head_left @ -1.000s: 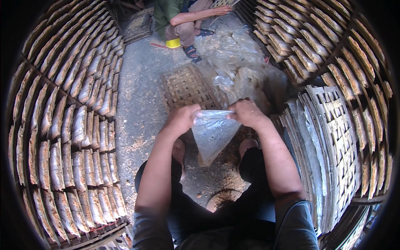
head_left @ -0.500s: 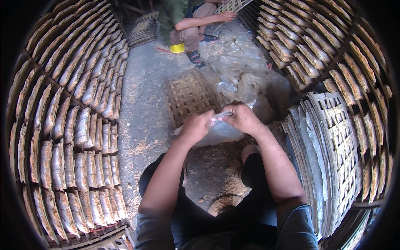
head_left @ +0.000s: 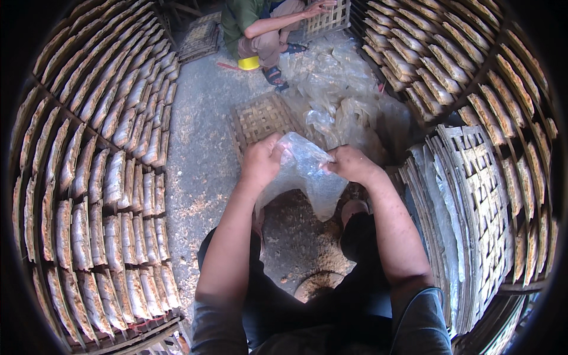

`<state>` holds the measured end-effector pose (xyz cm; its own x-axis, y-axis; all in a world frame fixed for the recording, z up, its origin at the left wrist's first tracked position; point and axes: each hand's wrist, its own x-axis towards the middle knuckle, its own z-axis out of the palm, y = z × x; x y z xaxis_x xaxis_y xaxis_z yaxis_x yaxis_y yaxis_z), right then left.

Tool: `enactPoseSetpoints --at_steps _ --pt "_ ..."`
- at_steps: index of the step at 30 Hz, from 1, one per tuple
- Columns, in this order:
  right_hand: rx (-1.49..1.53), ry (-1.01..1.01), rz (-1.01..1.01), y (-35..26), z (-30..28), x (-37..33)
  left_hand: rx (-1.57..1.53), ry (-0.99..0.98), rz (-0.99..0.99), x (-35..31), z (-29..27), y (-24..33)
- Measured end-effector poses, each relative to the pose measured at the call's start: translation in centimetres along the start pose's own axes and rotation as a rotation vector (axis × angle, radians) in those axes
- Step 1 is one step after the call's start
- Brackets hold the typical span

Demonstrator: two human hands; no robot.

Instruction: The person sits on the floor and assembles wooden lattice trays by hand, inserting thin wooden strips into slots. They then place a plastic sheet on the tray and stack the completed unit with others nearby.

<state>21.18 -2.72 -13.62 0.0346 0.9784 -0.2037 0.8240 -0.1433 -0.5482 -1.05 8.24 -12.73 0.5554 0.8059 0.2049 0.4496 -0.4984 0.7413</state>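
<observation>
A clear plastic sheet [head_left: 307, 168] hangs between my two hands above the floor. My left hand [head_left: 262, 160] pinches its upper left part between thumb and fingers. On the other side my right hand [head_left: 353, 164] grips the sheet by its right edge. The lower part of the sheet droops loosely in front of my knees. Just beyond my hands a woven bamboo tray [head_left: 260, 118] lies on the floor, its near side partly hidden by my left hand. A crumpled heap of plastic sheets [head_left: 349, 115] lies beside it, past my right hand.
Racks of filled trays [head_left: 112, 177] rise on my left, and more racks [head_left: 438, 59] on my right. A stack of woven bamboo trays [head_left: 473, 219] stands near my right arm. Ahead, a person [head_left: 260, 26] crouches with another tray [head_left: 325, 21]. A yellow object [head_left: 249, 63] lies by them.
The bunched plastic sheet is now spread between my hands. My left hand has moved slightly left and away from the right. The crouching person's tray has been lowered.
</observation>
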Motion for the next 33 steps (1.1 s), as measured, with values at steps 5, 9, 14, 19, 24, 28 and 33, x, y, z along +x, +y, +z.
enactPoseSetpoints --at_steps 5,9,14,19,24,28,33 --pt "0.467 0.064 -0.148 -1.8 0.6 0.2 -0.024 -0.141 0.001 -0.2 -0.4 0.8" --pt "0.331 0.055 -0.042 -2.7 0.1 0.6 -0.051 -0.164 -0.02 -0.4 -0.5 1.1" --pt "-0.087 0.001 0.045 1.5 -0.7 0.1 -0.207 -0.122 -0.054 0.0 -2.6 0.6" --pt "0.46 0.042 -0.136 -2.0 -0.4 0.0 -0.203 -0.264 -0.055 -0.9 -1.2 0.8" --pt "0.164 -0.099 -0.053 0.8 0.3 1.2 -0.033 -0.262 0.071 -1.1 -0.3 0.0" --pt "-0.025 0.018 0.004 3.3 -0.4 0.4 -0.149 -0.076 0.025 -0.4 -2.8 -0.2" --pt "0.185 0.185 -0.14 0.9 -1.7 -0.6 0.258 0.394 0.226 -0.1 -3.5 1.2"
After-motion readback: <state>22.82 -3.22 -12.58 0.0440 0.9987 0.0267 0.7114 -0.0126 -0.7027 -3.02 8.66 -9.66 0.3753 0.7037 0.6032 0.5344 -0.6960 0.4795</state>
